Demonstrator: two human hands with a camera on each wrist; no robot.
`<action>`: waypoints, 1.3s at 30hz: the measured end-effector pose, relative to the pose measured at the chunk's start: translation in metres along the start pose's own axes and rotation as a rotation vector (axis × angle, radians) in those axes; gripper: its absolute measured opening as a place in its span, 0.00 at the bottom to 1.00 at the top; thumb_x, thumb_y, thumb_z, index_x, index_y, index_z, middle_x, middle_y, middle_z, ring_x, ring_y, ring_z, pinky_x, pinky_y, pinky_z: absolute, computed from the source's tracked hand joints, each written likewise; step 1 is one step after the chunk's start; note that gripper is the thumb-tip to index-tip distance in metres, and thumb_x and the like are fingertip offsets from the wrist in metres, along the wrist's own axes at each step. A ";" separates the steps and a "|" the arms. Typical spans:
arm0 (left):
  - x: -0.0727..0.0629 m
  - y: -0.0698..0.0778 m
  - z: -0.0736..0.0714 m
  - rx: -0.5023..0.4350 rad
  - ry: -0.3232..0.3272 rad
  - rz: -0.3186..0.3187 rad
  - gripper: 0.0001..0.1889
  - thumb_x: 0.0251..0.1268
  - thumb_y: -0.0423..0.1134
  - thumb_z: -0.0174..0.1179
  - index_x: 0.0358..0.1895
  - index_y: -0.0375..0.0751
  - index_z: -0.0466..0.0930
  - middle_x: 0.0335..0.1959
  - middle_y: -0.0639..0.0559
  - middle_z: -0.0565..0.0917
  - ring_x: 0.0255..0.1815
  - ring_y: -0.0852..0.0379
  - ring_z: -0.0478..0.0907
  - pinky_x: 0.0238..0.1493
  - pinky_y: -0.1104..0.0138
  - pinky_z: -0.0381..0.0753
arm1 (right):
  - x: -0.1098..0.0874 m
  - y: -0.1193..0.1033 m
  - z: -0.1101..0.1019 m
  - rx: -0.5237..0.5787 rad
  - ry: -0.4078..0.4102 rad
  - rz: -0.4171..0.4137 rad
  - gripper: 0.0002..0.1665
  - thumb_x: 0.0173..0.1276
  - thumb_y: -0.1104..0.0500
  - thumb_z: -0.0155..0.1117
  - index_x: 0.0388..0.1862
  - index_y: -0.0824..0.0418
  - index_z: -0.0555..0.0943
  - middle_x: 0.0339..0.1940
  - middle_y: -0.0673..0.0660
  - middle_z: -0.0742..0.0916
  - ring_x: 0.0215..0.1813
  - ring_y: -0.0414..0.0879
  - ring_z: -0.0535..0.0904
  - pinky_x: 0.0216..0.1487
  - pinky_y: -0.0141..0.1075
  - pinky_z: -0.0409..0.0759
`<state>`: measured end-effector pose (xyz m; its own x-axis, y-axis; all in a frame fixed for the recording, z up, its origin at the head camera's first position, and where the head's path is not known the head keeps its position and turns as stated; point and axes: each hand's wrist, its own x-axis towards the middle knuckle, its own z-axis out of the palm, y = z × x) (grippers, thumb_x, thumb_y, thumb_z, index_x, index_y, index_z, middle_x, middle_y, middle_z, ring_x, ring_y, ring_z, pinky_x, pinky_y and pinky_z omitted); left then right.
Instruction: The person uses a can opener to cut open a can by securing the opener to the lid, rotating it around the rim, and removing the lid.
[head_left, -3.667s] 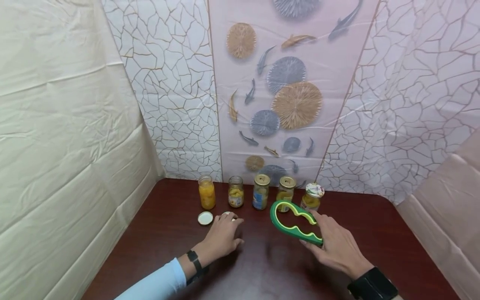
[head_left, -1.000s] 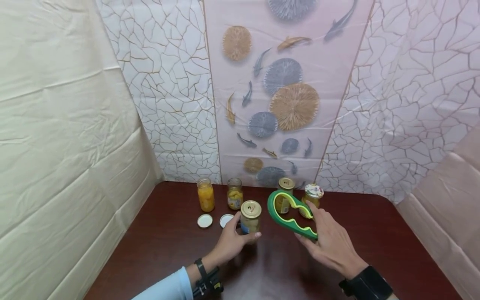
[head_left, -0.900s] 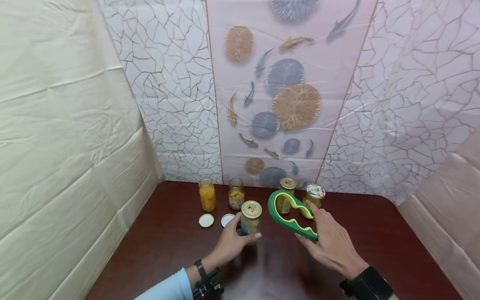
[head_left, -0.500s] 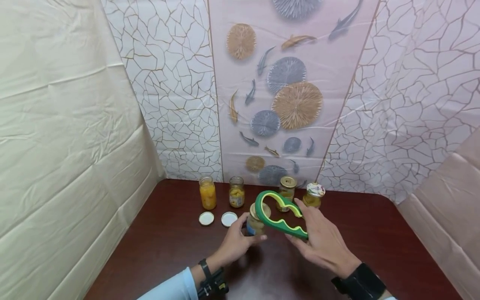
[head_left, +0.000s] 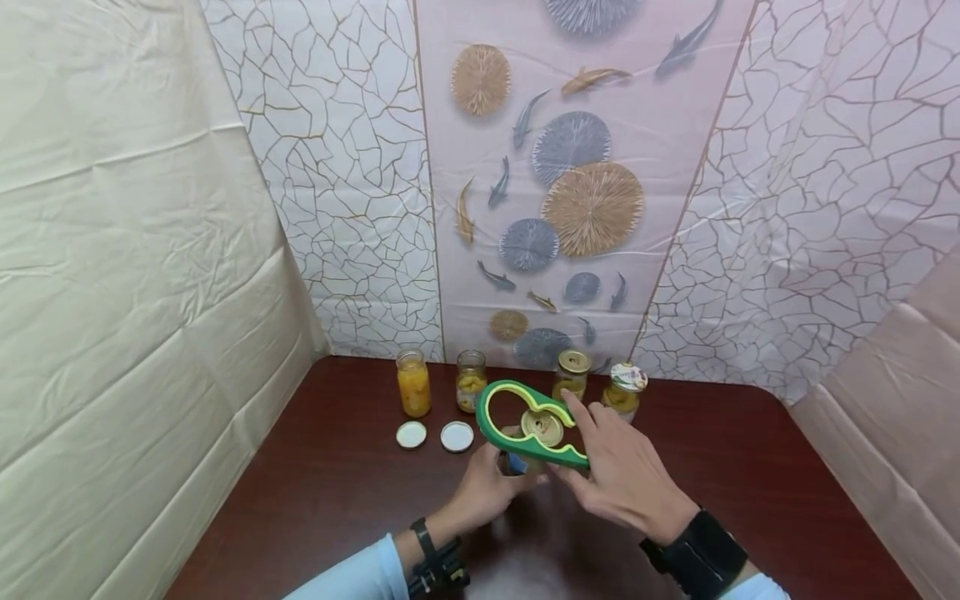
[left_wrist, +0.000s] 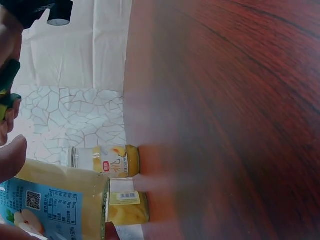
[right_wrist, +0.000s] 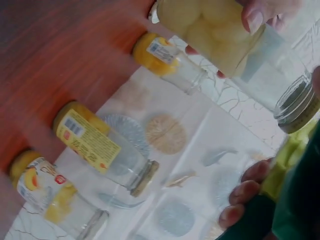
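My left hand (head_left: 483,492) grips a glass jar (left_wrist: 60,200) of pale fruit with a blue label showing a pear. Its gold lid (head_left: 542,427) is on and faces up. A green jar opener (head_left: 486,423) with a yellow scalloped inner edge is in my right hand (head_left: 626,467), held by its two handles. From the head, the lid shows inside the opener's loop, between the scalloped edges. In the right wrist view, the opener's yellow edge lies right at the lid (right_wrist: 302,112). The opener and left fingers hide much of the jar body in the head view.
Along the table's back stand an uncovered orange-fruit jar (head_left: 415,387), an uncovered yellow-fruit jar (head_left: 471,382), a gold-lidded jar (head_left: 573,363) and a jar with a patterned white lid (head_left: 628,377). Two loose lids (head_left: 411,435) lie white side up on the dark table (head_left: 322,475).
My left hand has taken the pear jar from the back row and brought it forward, then right. My right hand has moved the opener left until its loop surrounds the lid in the head view.
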<state>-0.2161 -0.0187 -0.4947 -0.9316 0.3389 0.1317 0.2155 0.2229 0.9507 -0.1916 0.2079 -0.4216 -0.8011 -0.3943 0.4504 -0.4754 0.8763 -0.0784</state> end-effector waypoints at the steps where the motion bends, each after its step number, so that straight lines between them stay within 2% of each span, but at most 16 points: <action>1: 0.000 0.000 0.001 -0.001 0.001 0.000 0.31 0.67 0.48 0.76 0.72 0.64 0.75 0.66 0.57 0.83 0.67 0.51 0.80 0.68 0.50 0.80 | 0.001 -0.001 -0.001 -0.003 -0.011 0.002 0.56 0.66 0.33 0.72 0.86 0.53 0.63 0.41 0.50 0.78 0.38 0.39 0.67 0.32 0.29 0.65; 2: -0.001 0.000 0.001 -0.007 0.001 0.000 0.32 0.67 0.47 0.76 0.72 0.65 0.75 0.70 0.58 0.82 0.71 0.51 0.79 0.73 0.48 0.78 | 0.001 -0.002 -0.002 -0.005 -0.023 0.004 0.56 0.66 0.33 0.72 0.86 0.54 0.63 0.41 0.50 0.78 0.38 0.39 0.68 0.32 0.30 0.66; 4: -0.002 0.000 0.002 -0.017 0.001 -0.007 0.33 0.66 0.47 0.77 0.72 0.65 0.75 0.71 0.58 0.81 0.73 0.49 0.77 0.75 0.46 0.77 | 0.001 -0.003 -0.003 -0.011 -0.045 0.008 0.55 0.67 0.34 0.71 0.85 0.55 0.64 0.42 0.51 0.79 0.39 0.41 0.71 0.33 0.32 0.69; 7: -0.003 0.000 0.002 -0.032 -0.001 -0.017 0.33 0.66 0.46 0.77 0.72 0.65 0.75 0.71 0.57 0.81 0.74 0.48 0.77 0.76 0.45 0.76 | 0.000 -0.006 -0.006 -0.010 -0.085 0.018 0.54 0.69 0.34 0.70 0.86 0.56 0.63 0.49 0.56 0.84 0.49 0.48 0.82 0.40 0.41 0.82; 9: -0.004 -0.001 0.003 -0.038 -0.001 -0.022 0.32 0.65 0.45 0.77 0.71 0.65 0.76 0.70 0.58 0.82 0.74 0.49 0.77 0.76 0.45 0.76 | -0.001 -0.007 -0.008 -0.008 -0.117 0.027 0.54 0.70 0.34 0.68 0.86 0.56 0.62 0.53 0.59 0.85 0.54 0.53 0.84 0.44 0.46 0.85; 11: -0.005 -0.001 0.003 -0.039 -0.004 -0.027 0.32 0.65 0.45 0.78 0.71 0.66 0.76 0.70 0.59 0.82 0.74 0.49 0.77 0.76 0.44 0.75 | -0.001 -0.008 -0.009 -0.006 -0.142 0.035 0.54 0.71 0.34 0.68 0.87 0.56 0.61 0.53 0.59 0.85 0.55 0.55 0.84 0.45 0.48 0.85; 14: -0.006 -0.002 0.003 -0.031 -0.010 -0.031 0.32 0.64 0.45 0.78 0.71 0.67 0.76 0.71 0.60 0.82 0.76 0.50 0.76 0.78 0.43 0.73 | -0.001 -0.010 -0.012 -0.013 -0.159 0.031 0.55 0.71 0.34 0.68 0.87 0.57 0.60 0.49 0.58 0.84 0.51 0.52 0.82 0.43 0.44 0.82; 20: -0.005 -0.004 0.000 0.019 -0.014 0.004 0.34 0.65 0.46 0.78 0.73 0.65 0.75 0.72 0.59 0.81 0.77 0.49 0.76 0.79 0.43 0.72 | 0.000 -0.012 -0.014 -0.007 -0.172 0.005 0.55 0.72 0.34 0.67 0.86 0.63 0.61 0.45 0.58 0.84 0.47 0.50 0.81 0.44 0.43 0.82; 25: -0.008 -0.008 -0.001 0.091 -0.033 0.036 0.33 0.66 0.44 0.77 0.73 0.61 0.75 0.72 0.55 0.81 0.76 0.48 0.76 0.78 0.44 0.74 | -0.001 -0.010 -0.012 0.063 -0.288 0.049 0.57 0.74 0.29 0.63 0.87 0.62 0.58 0.52 0.62 0.86 0.53 0.56 0.84 0.48 0.50 0.85; 28: -0.009 -0.010 -0.002 0.127 -0.044 0.044 0.33 0.65 0.43 0.77 0.73 0.60 0.76 0.71 0.53 0.81 0.75 0.48 0.77 0.76 0.47 0.76 | -0.003 -0.008 -0.010 0.097 -0.347 0.081 0.59 0.74 0.26 0.60 0.88 0.60 0.57 0.53 0.61 0.85 0.52 0.54 0.83 0.45 0.48 0.84; 30: -0.009 -0.011 -0.001 0.125 -0.046 0.040 0.33 0.65 0.44 0.78 0.73 0.60 0.76 0.71 0.53 0.81 0.74 0.49 0.77 0.75 0.49 0.77 | -0.004 -0.007 -0.008 0.106 -0.356 0.094 0.59 0.74 0.26 0.61 0.88 0.59 0.57 0.52 0.60 0.85 0.51 0.51 0.82 0.44 0.46 0.83; 34: -0.009 -0.013 -0.001 0.097 -0.045 0.027 0.33 0.65 0.44 0.78 0.73 0.63 0.76 0.71 0.54 0.81 0.74 0.49 0.77 0.75 0.50 0.77 | -0.004 -0.007 -0.006 0.107 -0.355 0.083 0.57 0.73 0.32 0.66 0.87 0.61 0.58 0.51 0.59 0.85 0.49 0.48 0.80 0.45 0.44 0.82; 39: -0.011 -0.016 -0.001 0.071 -0.046 0.030 0.33 0.66 0.42 0.77 0.72 0.65 0.76 0.72 0.56 0.81 0.77 0.48 0.75 0.79 0.44 0.73 | -0.006 -0.008 -0.003 0.065 -0.381 0.067 0.53 0.69 0.53 0.70 0.87 0.65 0.58 0.53 0.61 0.85 0.47 0.47 0.79 0.41 0.41 0.79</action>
<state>-0.2091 -0.0265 -0.5109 -0.9102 0.3877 0.1454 0.2650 0.2756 0.9240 -0.1816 0.2038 -0.4212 -0.9030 -0.4220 0.0809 -0.4296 0.8890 -0.1585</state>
